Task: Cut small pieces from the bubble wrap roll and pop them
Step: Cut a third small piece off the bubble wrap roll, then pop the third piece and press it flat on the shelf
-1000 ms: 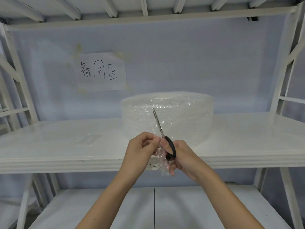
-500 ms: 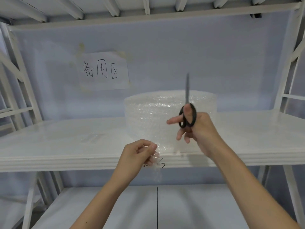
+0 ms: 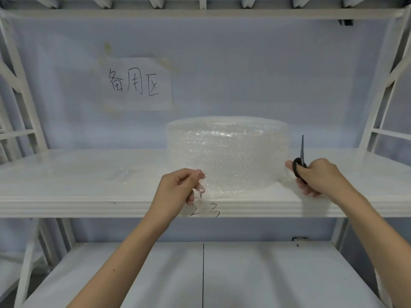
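Bubble wrap roll [image 3: 226, 152] sat on the shelf [image 3: 66, 174]; left hand [image 3: 175, 192] pinched a cut piece [image 3: 201, 193], right hand [image 3: 315, 177] gripped closed scissors [image 3: 301, 161]. Park them, then squeeze bubbles firmly.

A clear, bubble-dotted bubble wrap roll [image 3: 228, 152] is seen on a white shelf [image 3: 66, 174]; black-handled scissors [image 3: 299, 166] are shown.

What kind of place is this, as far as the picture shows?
Probably a storeroom or warehouse corner. A white metal rack holds a big bubble wrap roll, a handwritten paper sign is taped to the wall behind, and "23" is written on the shelf edge.
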A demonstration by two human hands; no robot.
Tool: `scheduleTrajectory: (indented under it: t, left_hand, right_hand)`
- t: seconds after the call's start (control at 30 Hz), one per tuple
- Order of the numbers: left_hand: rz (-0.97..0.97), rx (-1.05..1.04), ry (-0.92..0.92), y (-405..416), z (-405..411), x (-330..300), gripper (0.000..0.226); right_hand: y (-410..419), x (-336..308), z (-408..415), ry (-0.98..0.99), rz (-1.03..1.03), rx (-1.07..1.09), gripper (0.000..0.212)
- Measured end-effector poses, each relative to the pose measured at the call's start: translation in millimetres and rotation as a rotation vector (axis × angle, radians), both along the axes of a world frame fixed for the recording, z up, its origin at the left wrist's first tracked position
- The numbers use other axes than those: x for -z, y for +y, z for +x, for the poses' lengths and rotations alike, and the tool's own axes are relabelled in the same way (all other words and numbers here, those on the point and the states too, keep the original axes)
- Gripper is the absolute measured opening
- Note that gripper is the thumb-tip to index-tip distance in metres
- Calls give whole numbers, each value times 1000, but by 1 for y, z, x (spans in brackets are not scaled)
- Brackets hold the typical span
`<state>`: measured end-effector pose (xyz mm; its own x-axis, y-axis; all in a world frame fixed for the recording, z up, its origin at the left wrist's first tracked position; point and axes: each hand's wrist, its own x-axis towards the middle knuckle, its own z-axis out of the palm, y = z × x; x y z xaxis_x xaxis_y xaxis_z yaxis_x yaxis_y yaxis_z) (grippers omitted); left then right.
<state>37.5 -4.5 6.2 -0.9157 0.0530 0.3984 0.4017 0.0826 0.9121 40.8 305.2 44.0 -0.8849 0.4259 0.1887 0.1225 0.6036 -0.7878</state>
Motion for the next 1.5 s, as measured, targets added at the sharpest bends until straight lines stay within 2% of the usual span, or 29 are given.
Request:
scheduleTrajectory:
  t: [0.13, 0.3, 0.37, 0.47, 0.6, 0.7, 0.77, 0.83, 0.9, 0.97, 1.03, 1.17, 1.27, 1.5]
  left_hand:
    - [4, 19, -1, 1, -1, -1, 23]
    - [21, 22, 6, -2, -1, -1, 24]
    - [27, 24, 8, -4, -1, -1, 24]
    - [31, 25, 20, -7, -1, -3, 22]
    - [60, 29, 23, -11, 0, -4, 17]
    - [90, 53, 31, -15, -1, -5, 14]
    - [80, 43, 46, -18, -1, -6, 14]
    - [72, 11, 70, -20, -2, -8, 14]
    - [94, -21, 95, -23, -2, -10, 12]
    - [118, -49, 111, -27, -3, -10, 12]
    - [127, -61, 112, -31, -4, -10, 12]
    - [114, -108, 101, -42, -11, -5, 12]
    - [121, -134, 92, -54, -21, -1, 12]
    - [43, -90, 181, -71, -39, 0, 20]
  right_hand:
    - [13, 3, -11, -225, 124, 15, 51]
    - [14, -6, -20, -352, 126, -18, 36]
    - [12, -8, -22, -366, 195, 7, 35]
    - [9, -2, -24, -328, 477, 93, 41]
    - [-6, 8, -17, -215, 754, 234, 32]
    - [-31, 5, -7, 51, 843, 276, 32]
    - [-57, -5, 2, 267, 723, 154, 32]
    - [-93, -16, 11, 358, 415, -133, 28]
    - [-129, -19, 18, 293, 112, -451, 23]
    - [-157, -12, 15, 180, 62, -619, 34]
    - [-176, -5, 6, 125, 41, -689, 46]
    - [-201, 1, -14, 128, -115, -757, 21]
    - [-213, 2, -23, 132, -258, -752, 12]
    - [-225, 9, -47, 64, -541, -742, 12]
